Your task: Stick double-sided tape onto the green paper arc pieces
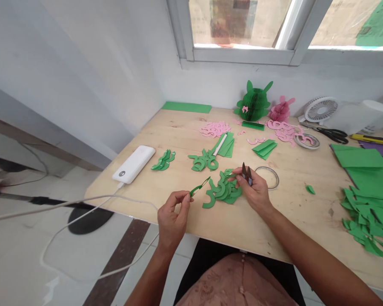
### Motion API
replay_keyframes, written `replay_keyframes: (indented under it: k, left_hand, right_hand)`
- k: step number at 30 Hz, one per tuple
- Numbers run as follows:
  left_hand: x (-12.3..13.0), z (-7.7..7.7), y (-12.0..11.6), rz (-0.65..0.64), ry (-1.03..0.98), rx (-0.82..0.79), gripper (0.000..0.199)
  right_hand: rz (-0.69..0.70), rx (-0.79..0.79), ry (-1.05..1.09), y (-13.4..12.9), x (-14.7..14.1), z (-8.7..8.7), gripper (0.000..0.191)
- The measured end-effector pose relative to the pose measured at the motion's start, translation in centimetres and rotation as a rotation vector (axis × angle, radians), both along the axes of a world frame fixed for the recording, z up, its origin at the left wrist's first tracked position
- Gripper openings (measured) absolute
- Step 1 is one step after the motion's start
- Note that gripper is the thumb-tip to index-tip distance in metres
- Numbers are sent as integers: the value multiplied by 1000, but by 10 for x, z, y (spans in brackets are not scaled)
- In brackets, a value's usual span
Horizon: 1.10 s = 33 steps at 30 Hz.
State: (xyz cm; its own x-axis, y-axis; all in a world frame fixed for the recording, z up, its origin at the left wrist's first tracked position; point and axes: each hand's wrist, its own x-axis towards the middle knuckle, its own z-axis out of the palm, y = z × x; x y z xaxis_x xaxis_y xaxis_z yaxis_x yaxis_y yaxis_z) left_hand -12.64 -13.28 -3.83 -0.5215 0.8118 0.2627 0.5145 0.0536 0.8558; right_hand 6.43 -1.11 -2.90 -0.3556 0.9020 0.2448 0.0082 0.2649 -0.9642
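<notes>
Under the left hand (173, 216) a desk (178, 132) is spreading; floor (15, 255) is showing leftward, wall (115, 63) and window (236, 25) rising beyond.

Soft, fairly even light fills my view, brightest at the window (242, 56), where a strip along the bottom of the glass burns out to white. The pale wall (115, 51) falls off into dull grey at the left. Only faint, soft-edged shadows lie on the tabletop (175, 129). A patch of glare shines off the floor (52, 285), which looks smeared. My left hand (174, 214) and right hand (254, 189) look reasonably clear, though fine edges soften. The wide lens stretches my forearms (306, 246) toward the frame's borders.
</notes>
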Motion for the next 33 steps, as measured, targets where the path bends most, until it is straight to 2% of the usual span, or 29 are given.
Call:
replay_keyframes:
  k: [7, 9, 13, 16, 20, 24, 33]
  left_hand:
    - [2, 1, 2, 5, 63, 21, 13]
    - [2, 2, 2, -2, 97, 30, 12]
    - [2, 1, 0, -11, 247, 90, 10]
    - [4, -1, 1, -22, 431, 195, 9]
    - [8, -1, 4, -98, 601, 377, 18]
    - [14, 3, 8, -167, 608, 454, 22]
    - [31, 4, 12, -261, 591, 445, 20]
  right_hand:
    - [285, -134, -133, 4, 2, -6, 20]
    - [321, -154, -172, 4, 2, -5, 21]
    - [215, -176, -136, 3, 0, -2, 26]
    - [108, -181, -66, 3, -1, 2, 27]
    - [87, -210, -27, 2, -2, 4, 25]
    - [107, -246, -21, -1, -2, 5, 26]
    - [143, -231, -90, -2, -1, 8, 31]
